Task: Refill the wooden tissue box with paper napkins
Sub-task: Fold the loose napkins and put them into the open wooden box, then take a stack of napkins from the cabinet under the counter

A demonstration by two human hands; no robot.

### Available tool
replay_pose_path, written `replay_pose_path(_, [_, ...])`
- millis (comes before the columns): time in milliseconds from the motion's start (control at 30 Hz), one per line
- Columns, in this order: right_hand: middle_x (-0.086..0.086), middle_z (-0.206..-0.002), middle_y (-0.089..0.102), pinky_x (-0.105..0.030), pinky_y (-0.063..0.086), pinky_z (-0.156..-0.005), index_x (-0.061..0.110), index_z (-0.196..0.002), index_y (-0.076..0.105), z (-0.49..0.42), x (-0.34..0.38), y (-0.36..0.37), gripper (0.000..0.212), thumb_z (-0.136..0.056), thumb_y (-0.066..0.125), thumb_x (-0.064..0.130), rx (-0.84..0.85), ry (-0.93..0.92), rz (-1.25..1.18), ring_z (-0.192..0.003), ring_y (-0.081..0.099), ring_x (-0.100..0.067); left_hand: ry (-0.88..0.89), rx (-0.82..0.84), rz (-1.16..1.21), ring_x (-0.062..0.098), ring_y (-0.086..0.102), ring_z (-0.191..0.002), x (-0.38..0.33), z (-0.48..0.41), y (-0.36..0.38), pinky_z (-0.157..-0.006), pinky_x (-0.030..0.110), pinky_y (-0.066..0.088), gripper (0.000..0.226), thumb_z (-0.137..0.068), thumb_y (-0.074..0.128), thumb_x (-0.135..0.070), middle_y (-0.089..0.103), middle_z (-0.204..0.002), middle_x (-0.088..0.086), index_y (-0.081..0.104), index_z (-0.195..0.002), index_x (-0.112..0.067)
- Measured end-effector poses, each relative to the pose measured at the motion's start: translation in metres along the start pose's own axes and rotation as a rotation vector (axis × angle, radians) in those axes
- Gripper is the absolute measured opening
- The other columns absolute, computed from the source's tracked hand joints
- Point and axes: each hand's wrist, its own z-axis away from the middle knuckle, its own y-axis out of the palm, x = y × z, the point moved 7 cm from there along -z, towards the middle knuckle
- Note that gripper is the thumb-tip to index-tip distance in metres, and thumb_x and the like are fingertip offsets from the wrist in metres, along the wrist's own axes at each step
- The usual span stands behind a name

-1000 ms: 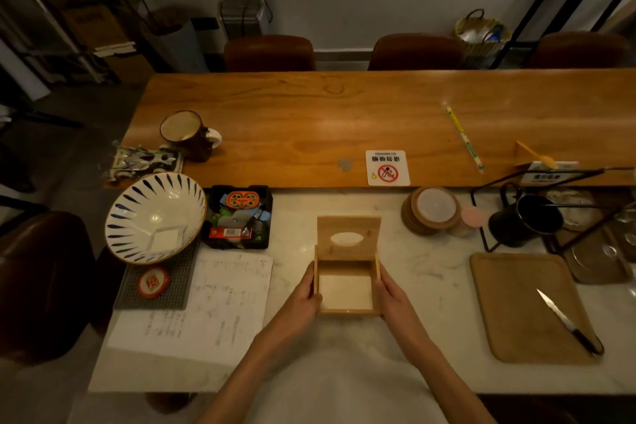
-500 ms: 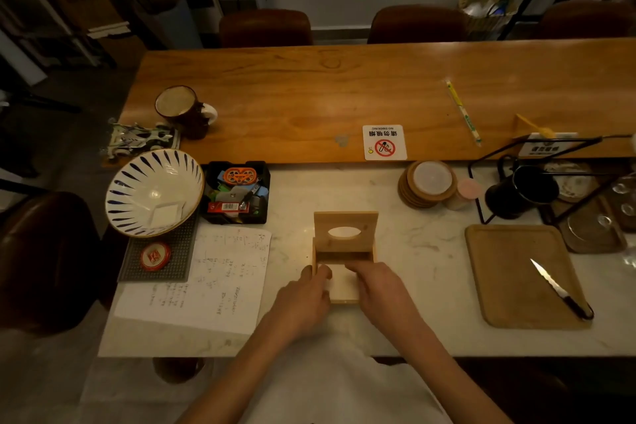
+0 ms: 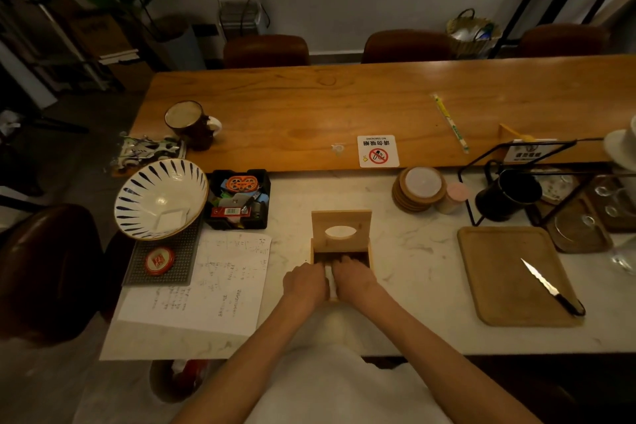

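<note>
So the wooden tissue box [image 3: 340, 251] sits on the marble tabletop [image 3: 413, 258] right in front of the person, lid [image 3: 341, 229] flipped up and standing nearly upright with its oval slot facing the camera. Both hands are down in the open box side by side, palms down, almost touching each other: left hand [image 3: 305, 282] over the left half, right hand [image 3: 352, 277] over the right half. A thin strip of white napkins [image 3: 328, 280] shows between them. Fingers look flat and pressed down onto the stack, not really pinching anything, though the fingertips are hidden in the shadow inside the box.

Compared with a second ago, the hands were on the outer sides of the box with the whole white stack showing; now they've moved on top and cover most of it.

Around it: a sheet of handwritten paper [image 3: 210, 282] to the left, a striped bowl [image 3: 160, 198] and a black tray of small items [image 3: 239, 200] beyond that, coasters [image 3: 418, 188] up right, and a wooden board [image 3: 516, 277] with a knife [image 3: 550, 287] on it. The orange wooden table [image 3: 309, 107] behind has a mug [image 3: 189, 124] and a no-smoking sign [image 3: 378, 151]. Room's pretty dim, brown chairs along the grey wall.
</note>
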Motion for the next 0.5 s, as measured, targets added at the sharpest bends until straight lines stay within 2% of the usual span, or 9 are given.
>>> replay_pose_path(67, [-0.011, -0.136, 0.053, -0.034, 0.045, -0.103, 0.011, -0.135, 0.049, 0.012, -0.002, -0.004, 0.043, -0.092, 0.053, 0.008, -0.088, -0.056, -0.127, -0.122, 0.054, -0.025, 0.067, -0.009, 0.006, 0.028, 0.064, -0.102, 0.002, 0.007, -0.001, -0.083, 0.037, 0.051, 0.037, -0.098, 0.046, -0.031, 0.061, -0.121, 0.009, 0.046, -0.135, -0.024])
replay_pose_path(133, [-0.005, -0.126, 0.06, -0.033, 0.05, -0.093, 0.017, -0.127, 0.056, 0.04, -0.01, -0.02, 0.037, -0.091, 0.054, 0.008, -0.322, -0.068, -0.349, -0.113, 0.059, -0.022, 0.138, -0.09, 0.078, 0.026, 0.063, -0.102, 0.006, 0.022, -0.006, -0.083, 0.037, 0.052, 0.039, -0.101, 0.038, -0.034, 0.058, -0.125, 0.005, 0.041, -0.14, -0.03])
replay_pose_path(200, [0.002, -0.119, 0.061, -0.029, 0.05, -0.088, 0.021, -0.128, 0.055, 0.076, -0.033, -0.029, 0.033, -0.095, 0.051, 0.019, -0.615, 0.022, -0.59, -0.109, 0.059, -0.017, 0.203, -0.264, 0.31, 0.014, 0.062, -0.102, 0.01, 0.045, -0.016, -0.082, 0.029, 0.053, 0.034, -0.103, 0.034, -0.033, 0.058, -0.124, -0.005, 0.045, -0.136, -0.034])
replay_pose_path(233, [0.006, -0.124, 0.055, -0.028, 0.047, -0.093, 0.023, -0.137, 0.046, 0.088, -0.046, -0.023, 0.039, -0.098, 0.049, 0.028, -0.653, 0.076, -0.734, -0.115, 0.054, -0.013, 0.21, -0.328, 0.469, 0.005, 0.059, -0.106, 0.013, 0.055, -0.018, -0.085, 0.023, 0.051, 0.03, -0.104, 0.033, -0.034, 0.057, -0.125, -0.013, 0.045, -0.132, -0.039])
replay_pose_path(300, [0.01, -0.147, 0.036, -0.034, 0.034, -0.11, 0.03, -0.152, 0.021, 0.094, -0.057, -0.001, 0.063, -0.097, 0.041, 0.053, -0.427, 0.121, -1.169, -0.134, 0.037, -0.009, 0.156, -0.305, 0.845, -0.006, 0.046, -0.124, 0.019, 0.066, -0.011, -0.101, 0.019, 0.041, 0.034, -0.103, 0.033, -0.042, 0.045, -0.137, -0.026, 0.035, -0.137, -0.048])
replay_pose_path(333, [0.01, -0.154, 0.029, -0.037, 0.029, -0.115, 0.035, -0.152, 0.017, 0.091, -0.055, 0.011, 0.067, -0.094, 0.036, 0.063, -0.277, 0.104, -1.402, -0.138, 0.033, -0.007, 0.12, -0.236, 1.001, -0.003, 0.036, -0.133, 0.019, 0.065, -0.001, -0.11, 0.025, 0.033, 0.043, -0.102, 0.032, -0.047, 0.034, -0.145, -0.026, 0.025, -0.144, -0.048])
replay_pose_path(367, [0.01, -0.155, 0.032, -0.036, 0.03, -0.115, 0.04, -0.149, 0.024, 0.089, -0.052, 0.02, 0.063, -0.093, 0.03, 0.067, -0.166, 0.072, -1.591, -0.137, 0.036, -0.005, 0.098, -0.17, 1.1, 0.0, 0.028, -0.139, 0.017, 0.064, 0.009, -0.115, 0.031, 0.026, 0.05, -0.1, 0.03, -0.051, 0.026, -0.151, -0.023, 0.015, -0.148, -0.049])
replay_pose_path(433, [0.012, -0.148, 0.044, -0.032, 0.032, -0.113, 0.046, -0.142, 0.036, 0.085, -0.049, 0.025, 0.051, -0.096, 0.022, 0.063, -0.09, 0.005, -1.732, -0.132, 0.044, -0.001, 0.133, -0.115, 1.153, 0.001, 0.02, -0.144, 0.007, 0.064, 0.017, -0.118, 0.035, 0.018, 0.053, -0.1, 0.029, -0.054, 0.018, -0.155, -0.025, 0.008, -0.148, -0.051])
replay_pose_path(500, [0.015, -0.15, 0.04, -0.037, 0.027, -0.117, 0.047, -0.146, 0.029, 0.084, -0.048, 0.032, 0.054, -0.096, 0.019, 0.065, -0.087, -0.03, -1.694, -0.137, 0.038, -0.004, 0.154, -0.123, 1.166, -0.001, 0.02, -0.144, -0.001, 0.068, 0.017, -0.118, 0.033, 0.018, 0.053, -0.104, 0.029, -0.046, 0.019, -0.155, -0.024, 0.006, -0.151, -0.047])
